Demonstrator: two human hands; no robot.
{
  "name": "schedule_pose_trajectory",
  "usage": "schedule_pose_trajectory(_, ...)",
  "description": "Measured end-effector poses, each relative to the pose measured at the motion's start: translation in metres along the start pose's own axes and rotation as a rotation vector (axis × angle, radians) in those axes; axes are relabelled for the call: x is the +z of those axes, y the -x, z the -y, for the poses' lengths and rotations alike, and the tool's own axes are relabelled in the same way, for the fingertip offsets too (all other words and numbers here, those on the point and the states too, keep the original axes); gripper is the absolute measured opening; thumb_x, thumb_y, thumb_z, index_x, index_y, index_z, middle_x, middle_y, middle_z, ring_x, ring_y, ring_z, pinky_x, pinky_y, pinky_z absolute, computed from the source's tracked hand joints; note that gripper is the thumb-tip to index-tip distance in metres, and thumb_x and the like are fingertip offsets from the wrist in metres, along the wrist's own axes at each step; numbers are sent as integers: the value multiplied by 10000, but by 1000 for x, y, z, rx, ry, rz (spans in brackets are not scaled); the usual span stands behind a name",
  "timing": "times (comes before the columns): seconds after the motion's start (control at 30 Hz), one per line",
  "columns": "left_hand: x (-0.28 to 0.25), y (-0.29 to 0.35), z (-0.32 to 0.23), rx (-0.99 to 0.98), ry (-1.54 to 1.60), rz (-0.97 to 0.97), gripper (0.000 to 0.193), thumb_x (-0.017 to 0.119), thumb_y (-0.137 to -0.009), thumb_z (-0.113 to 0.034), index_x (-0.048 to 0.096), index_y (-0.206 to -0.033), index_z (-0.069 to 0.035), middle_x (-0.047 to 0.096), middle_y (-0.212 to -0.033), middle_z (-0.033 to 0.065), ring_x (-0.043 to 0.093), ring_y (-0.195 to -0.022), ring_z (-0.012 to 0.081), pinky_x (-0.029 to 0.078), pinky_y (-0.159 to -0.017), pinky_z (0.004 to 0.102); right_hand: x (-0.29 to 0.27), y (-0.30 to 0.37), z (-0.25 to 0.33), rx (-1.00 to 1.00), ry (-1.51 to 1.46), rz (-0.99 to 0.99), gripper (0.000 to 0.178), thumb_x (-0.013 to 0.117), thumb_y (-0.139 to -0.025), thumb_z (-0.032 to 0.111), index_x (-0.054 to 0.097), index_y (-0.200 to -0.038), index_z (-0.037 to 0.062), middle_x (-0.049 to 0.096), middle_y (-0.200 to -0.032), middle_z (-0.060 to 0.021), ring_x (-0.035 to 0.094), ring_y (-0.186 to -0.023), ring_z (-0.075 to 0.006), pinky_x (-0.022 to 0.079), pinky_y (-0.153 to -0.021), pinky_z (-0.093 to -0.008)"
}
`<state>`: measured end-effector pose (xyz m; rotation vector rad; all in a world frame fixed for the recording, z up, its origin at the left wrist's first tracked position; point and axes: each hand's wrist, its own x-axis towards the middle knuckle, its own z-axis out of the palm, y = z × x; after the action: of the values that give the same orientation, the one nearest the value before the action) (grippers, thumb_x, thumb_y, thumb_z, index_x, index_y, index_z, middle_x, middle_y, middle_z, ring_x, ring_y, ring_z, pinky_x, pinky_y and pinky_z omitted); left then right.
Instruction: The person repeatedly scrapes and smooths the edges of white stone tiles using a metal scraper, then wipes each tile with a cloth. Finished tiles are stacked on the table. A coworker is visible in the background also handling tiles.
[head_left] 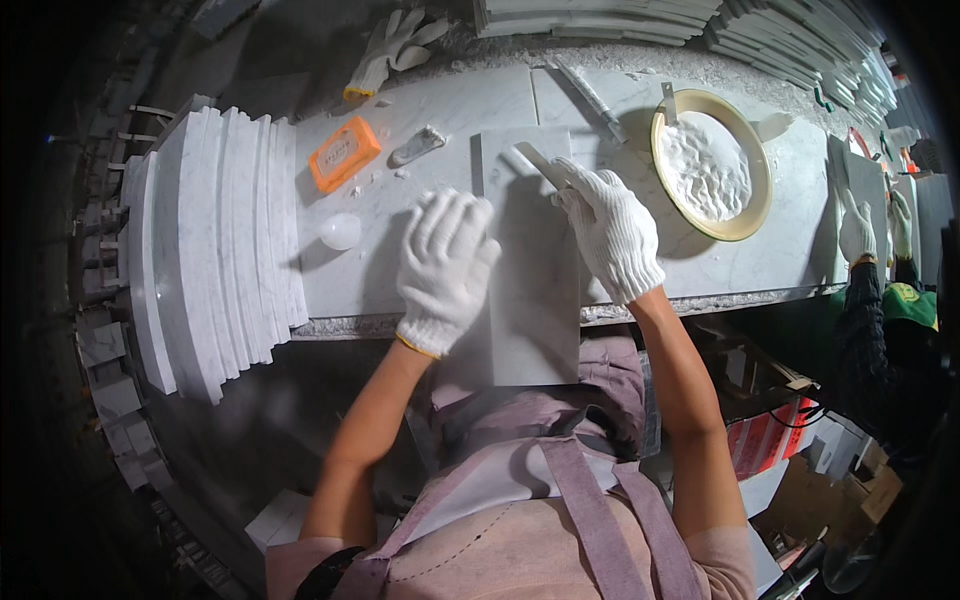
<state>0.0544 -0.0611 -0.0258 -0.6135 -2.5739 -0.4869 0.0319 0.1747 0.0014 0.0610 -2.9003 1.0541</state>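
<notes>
A long pale grey stone slab (533, 310) lies in front of me, its near end reaching past the bench edge over my apron. My right hand (612, 232), in a white knit glove, is closed on a flat, light-coloured strip-shaped tool (540, 166) above the slab's far part. Its grip end is hidden in the fingers, and I cannot tell its exact kind. My left hand (446, 268), gloved alike, is beside the slab's left edge with fingers stretched out, slightly blurred, and nothing visible in it.
A cream bowl (762, 196) of white powder stands right. An orange block-shaped package (345, 154), a white rounded piece (340, 232) and a spare glove (392, 52) lie left. Stacked slabs (215, 250) line the left side. Another person's gloved hand (857, 230) is at far right.
</notes>
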Motion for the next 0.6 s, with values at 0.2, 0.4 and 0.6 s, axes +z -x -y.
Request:
schedule_pose_trajectory(0.2, 1, 15, -16, -41, 93, 61, 430, 741, -855, -158, 714, -1272, -61, 660, -1355, 128, 592, -1310, 336, 420, -1182, 513, 3, -9, 2, -56, 106, 65, 347, 612, -1005, 158, 717, -1334, 187, 732, -971, -94, 719, -875, -308, 557, -748, -408)
schedule_pose_trajectory(0.4, 2, 8, -14, -22, 136, 36, 375, 725, -849, -132, 708, -1210, -33, 684, -1266, 157, 625, -1238, 368, 444, -1146, 525, 10, -22, 4, -54, 143, 97, 375, 595, -991, 125, 712, -1341, 194, 719, -963, -96, 716, -872, -311, 564, -761, -415)
schedule_pose_trajectory(0.6, 6, 13, -13, -38, 103, 76, 377, 683, -920, -232, 689, -1277, -108, 644, -1348, 98, 570, -1324, 308, 415, -1167, 524, 11, -23, 4, -55, 151, 123, 405, 584, -987, 117, 699, -1362, 220, 709, -1005, -93, 711, -893, -314, 568, -774, -425)
